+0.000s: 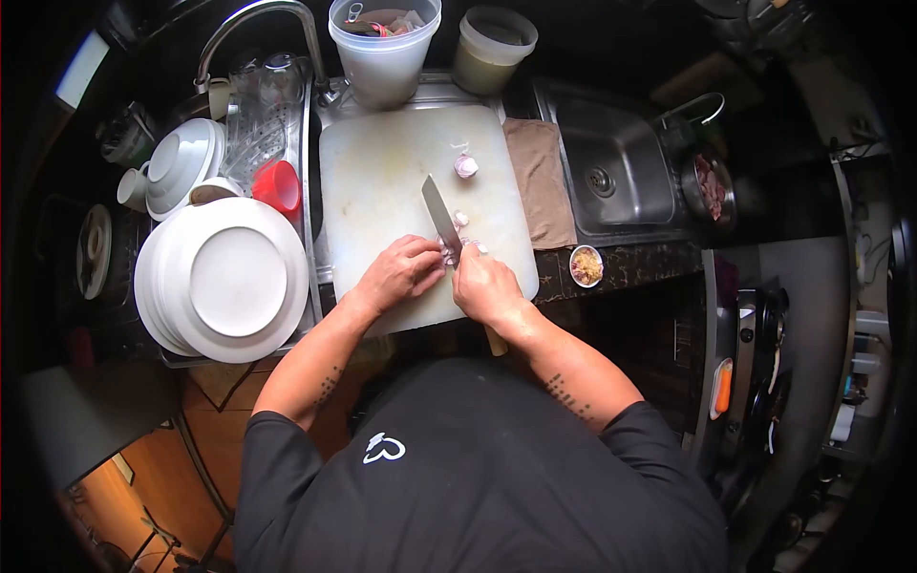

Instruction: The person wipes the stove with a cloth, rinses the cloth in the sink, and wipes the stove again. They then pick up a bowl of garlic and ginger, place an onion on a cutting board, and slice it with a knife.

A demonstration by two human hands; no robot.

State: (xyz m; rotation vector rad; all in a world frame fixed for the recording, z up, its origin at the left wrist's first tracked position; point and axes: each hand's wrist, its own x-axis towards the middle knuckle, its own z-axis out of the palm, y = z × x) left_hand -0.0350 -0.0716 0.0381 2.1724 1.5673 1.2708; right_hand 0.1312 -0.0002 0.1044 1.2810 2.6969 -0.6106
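Note:
On a white cutting board (368, 181), my right hand (487, 286) is wrapped round a kitchen knife (440, 216), its blade pointing away from me and its wooden handle end showing below the hand. My left hand (405, 269) has its fingers curled close beside the blade, against a cut piece of shallot (446, 254), partly hidden by the fingertips. Small pale pieces (461, 219) lie just right of the blade. Farther up the board rests a larger peeled purple-white shallot (465, 166).
White plates (239, 279) are stacked at left, near a red cup (277, 186) and glasses. Behind the board stand two tubs (385, 57) and a faucet (263, 8). On the right are a brown cloth (538, 181), a sink (616, 143) and a small bowl of chopped food (586, 266).

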